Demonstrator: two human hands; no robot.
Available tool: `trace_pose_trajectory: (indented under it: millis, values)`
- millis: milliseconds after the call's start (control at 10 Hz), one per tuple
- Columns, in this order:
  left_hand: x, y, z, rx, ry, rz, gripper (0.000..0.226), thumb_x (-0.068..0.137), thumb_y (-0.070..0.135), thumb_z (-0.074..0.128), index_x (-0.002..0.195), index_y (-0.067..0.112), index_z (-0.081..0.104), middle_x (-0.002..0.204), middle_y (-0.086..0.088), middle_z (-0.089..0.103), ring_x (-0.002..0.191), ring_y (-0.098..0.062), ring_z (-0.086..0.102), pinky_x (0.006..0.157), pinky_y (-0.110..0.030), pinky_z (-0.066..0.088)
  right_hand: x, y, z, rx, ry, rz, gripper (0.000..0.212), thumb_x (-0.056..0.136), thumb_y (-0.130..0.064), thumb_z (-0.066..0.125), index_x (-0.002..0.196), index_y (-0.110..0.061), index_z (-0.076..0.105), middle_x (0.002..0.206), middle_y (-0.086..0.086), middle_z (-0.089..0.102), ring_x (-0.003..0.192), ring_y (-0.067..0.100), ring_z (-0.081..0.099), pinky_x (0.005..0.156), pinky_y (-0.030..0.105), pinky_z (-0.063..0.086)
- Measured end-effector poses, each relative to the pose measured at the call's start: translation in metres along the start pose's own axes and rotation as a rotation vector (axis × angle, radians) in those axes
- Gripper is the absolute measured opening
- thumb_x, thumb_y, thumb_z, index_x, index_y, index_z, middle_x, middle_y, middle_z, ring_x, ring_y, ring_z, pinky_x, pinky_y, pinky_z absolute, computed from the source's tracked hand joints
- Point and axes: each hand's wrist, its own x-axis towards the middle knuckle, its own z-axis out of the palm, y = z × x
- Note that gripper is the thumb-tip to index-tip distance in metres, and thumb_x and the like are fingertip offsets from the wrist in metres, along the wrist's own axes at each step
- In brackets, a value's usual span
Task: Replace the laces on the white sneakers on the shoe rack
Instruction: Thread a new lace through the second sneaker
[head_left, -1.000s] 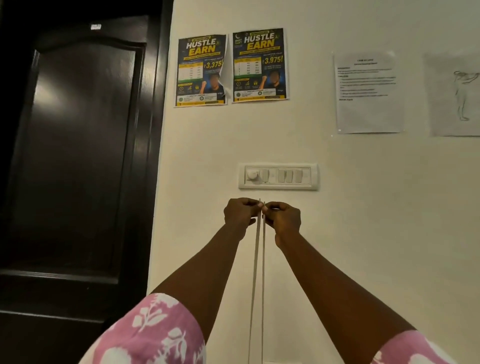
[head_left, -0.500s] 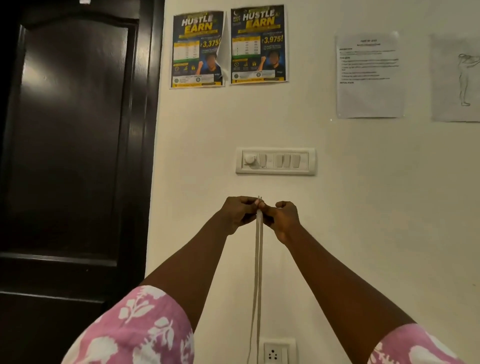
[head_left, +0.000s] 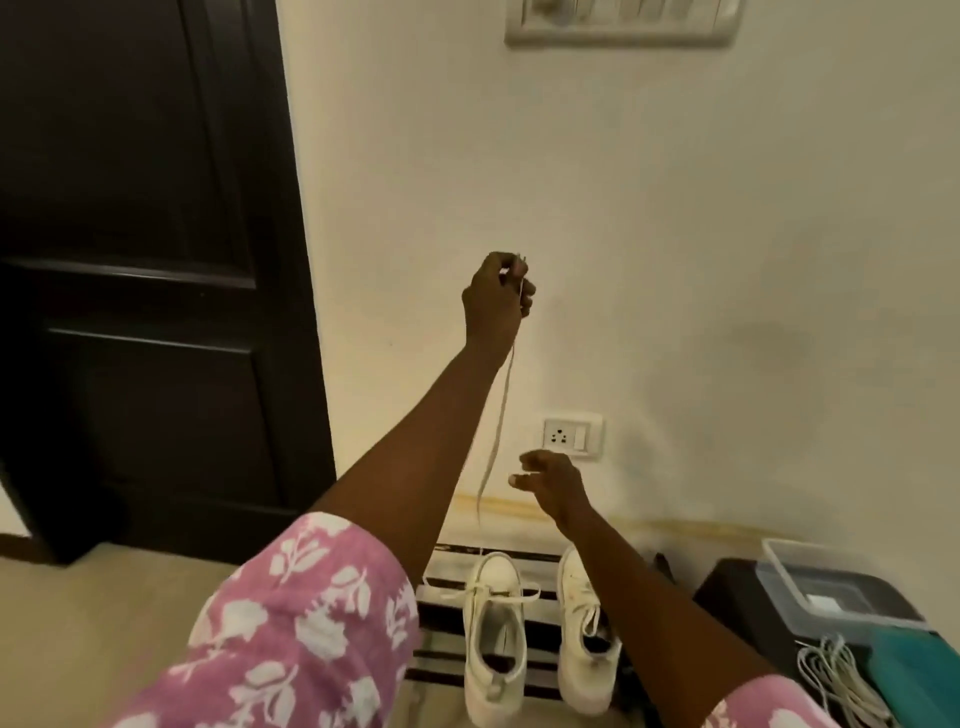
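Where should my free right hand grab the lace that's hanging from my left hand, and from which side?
Pinch the lace on its lower stretch, above the sneaker below it, coming in from its right. The right hand is open just beside that stretch. The lace hangs thin and nearly vertical from the left hand, so a thumb-and-finger pinch across it probably suits best.

sneakers (head_left: 540, 623) on shoe rack (head_left: 441, 613), container (head_left: 826, 587) right, door (head_left: 130, 260) left

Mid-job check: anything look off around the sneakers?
Nothing spilled or damaged. The sneaker nearer the door is laced only near its toe, its lace held up by the left hand; the other sneaker looks laced.
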Motion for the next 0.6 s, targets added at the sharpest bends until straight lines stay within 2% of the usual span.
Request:
trace_pose_trajectory:
  millis: [100,200,300,400,500,600]
  values:
    - [-0.010,-0.066,-0.016,0.094,0.030,-0.060,0.015,0.094,0.001,0.044,0.083,0.008,0.051,0.064,-0.002,0.053,0.046,-0.002,0.047,0.046,-0.015,0.038,-0.003,0.058,0.024,0.001,0.050,0.152,0.023,0.081,-0.009,0.069,0.103,-0.001,0.070,0.110,0.013,0.068,0.108,0.025,0.061,0.089,0.022,0.040]
    - [-0.008,-0.117,-0.026,0.127,0.120,-0.116,0.013,0.095,-0.001,0.041,0.089,0.005,0.051,0.073,-0.005,0.055,0.043,0.003,0.047,0.045,-0.012,0.037,0.003,0.105,0.045,-0.116,0.055,0.302,0.023,0.090,-0.008,0.054,0.103,-0.001,0.070,0.108,0.015,0.068,0.105,0.027,0.063,0.083,0.023,0.045]
    - [-0.006,-0.158,-0.035,0.201,0.241,-0.135,0.014,0.097,0.002,0.040,0.097,0.005,0.054,0.076,-0.006,0.056,0.048,0.002,0.048,0.047,-0.009,0.034,0.006,0.137,0.065,-0.046,0.082,0.440,0.031,0.096,-0.011,0.041,0.119,-0.004,0.060,0.123,0.012,0.060,0.105,0.019,0.059,0.083,0.023,0.047]
    - [-0.009,-0.193,-0.041,0.283,0.241,-0.130,0.017,0.098,0.005,0.040,0.104,0.002,0.056,0.074,-0.003,0.056,0.054,0.001,0.049,0.052,-0.009,0.036,0.011,0.155,0.085,-0.261,-0.123,0.504,0.031,0.093,-0.003,0.045,0.122,0.002,0.055,0.121,0.018,0.059,0.067,0.010,0.051,0.065,0.020,0.048]
    - [-0.012,-0.222,-0.042,0.309,0.222,-0.159,0.017,0.098,0.004,0.040,0.104,0.001,0.056,0.071,-0.001,0.055,0.055,-0.001,0.049,0.053,-0.009,0.036,0.012,0.179,0.099,-0.131,-0.128,0.552,0.027,0.088,-0.004,0.053,0.114,0.000,0.061,0.100,0.011,0.066,0.062,0.012,0.053,0.063,0.024,0.054]
    - [-0.018,-0.239,-0.042,0.328,0.192,-0.178,0.017,0.098,0.001,0.039,0.104,-0.001,0.055,0.076,-0.004,0.057,0.052,0.003,0.050,0.052,-0.007,0.036,0.017,0.192,0.108,-0.311,-0.158,0.423,0.016,0.091,-0.018,0.055,0.092,-0.010,0.069,0.083,0.002,0.064,0.068,0.014,0.057,0.066,0.023,0.051]
